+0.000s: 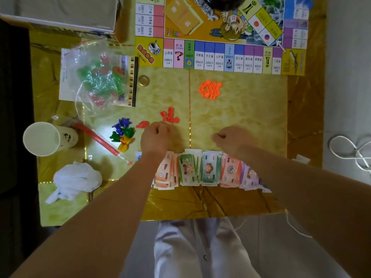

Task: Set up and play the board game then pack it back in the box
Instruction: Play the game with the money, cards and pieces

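Note:
The game board (220,55) lies open at the far side of the yellow table (241,117). Paper money (200,169) is fanned in a row along the near edge, under my wrists. My left hand (155,137) is curled into a fist just below a small pile of red pieces (170,116) and next to a red pawn (142,124). My right hand (230,139) is curled too, thumb against fingers, above the money. Nothing shows inside either hand. An orange pile of houses (209,89) sits further out. Blue, green and yellow pawns (122,133) cluster at the left.
A clear bag of green and red pieces (98,79) lies on a printed sheet (66,77) at the left, the game box (60,15) behind it. A paper cup (42,138), a red-strip zip bag (100,139), a white plastic bag (78,179) and a gold cap (144,80) lie nearby.

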Motion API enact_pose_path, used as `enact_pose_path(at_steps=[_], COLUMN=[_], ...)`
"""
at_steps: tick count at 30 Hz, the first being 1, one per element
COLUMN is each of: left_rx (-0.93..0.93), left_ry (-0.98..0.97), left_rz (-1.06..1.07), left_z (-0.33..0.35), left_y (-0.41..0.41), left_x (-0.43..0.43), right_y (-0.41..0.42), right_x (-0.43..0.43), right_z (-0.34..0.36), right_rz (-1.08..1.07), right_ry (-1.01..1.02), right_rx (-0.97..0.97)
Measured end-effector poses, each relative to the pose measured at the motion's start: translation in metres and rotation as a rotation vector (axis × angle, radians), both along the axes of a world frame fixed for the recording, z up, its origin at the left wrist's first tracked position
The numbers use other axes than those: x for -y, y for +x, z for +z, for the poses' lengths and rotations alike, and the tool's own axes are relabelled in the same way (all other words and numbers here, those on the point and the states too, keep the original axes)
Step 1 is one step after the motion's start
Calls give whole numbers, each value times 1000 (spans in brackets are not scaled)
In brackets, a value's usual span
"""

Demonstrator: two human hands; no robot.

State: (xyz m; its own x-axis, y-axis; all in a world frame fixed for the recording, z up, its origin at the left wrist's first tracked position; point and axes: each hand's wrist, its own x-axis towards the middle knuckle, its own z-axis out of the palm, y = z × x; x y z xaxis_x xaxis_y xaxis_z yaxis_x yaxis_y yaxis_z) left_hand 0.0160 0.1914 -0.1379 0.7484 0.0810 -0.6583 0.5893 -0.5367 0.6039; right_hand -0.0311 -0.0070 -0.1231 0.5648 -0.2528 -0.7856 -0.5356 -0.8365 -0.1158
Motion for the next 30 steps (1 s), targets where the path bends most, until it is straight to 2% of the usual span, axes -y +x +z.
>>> enact_pose_path(at_steps=[4, 5, 7, 9, 12, 17, 21, 27, 30], left_rx=[133, 179, 280, 344, 322, 320, 307, 299, 289], left_ry=[159, 215, 310, 402, 515, 488, 381, 387, 417], left_rz=[-54, -85, -195, -379, -568, -681, -641, -629, -613], left_z=[1, 3, 4, 3, 0, -6, -9, -10, -12], left_y=[5, 7, 12, 18, 25, 30, 30, 37, 40], left_x=[-2, -2, -2, -3, -1, -4, -11, -11, -10], right_y=[13, 18, 28, 36, 47, 54, 54, 59, 63], right_x=[-10, -14, -23, -32, -45, -61, -73, -76, -72], right_z=[4, 6, 6, 3, 0, 0, -8, -11, -11], right_rz=[-642, -766, -870, -842, -709, -171, 27, 69, -166], right_ry=[469, 551, 646, 681, 614, 290, 192, 168, 240], right_rx=[110, 122, 134, 171, 287, 365, 383, 417, 400])
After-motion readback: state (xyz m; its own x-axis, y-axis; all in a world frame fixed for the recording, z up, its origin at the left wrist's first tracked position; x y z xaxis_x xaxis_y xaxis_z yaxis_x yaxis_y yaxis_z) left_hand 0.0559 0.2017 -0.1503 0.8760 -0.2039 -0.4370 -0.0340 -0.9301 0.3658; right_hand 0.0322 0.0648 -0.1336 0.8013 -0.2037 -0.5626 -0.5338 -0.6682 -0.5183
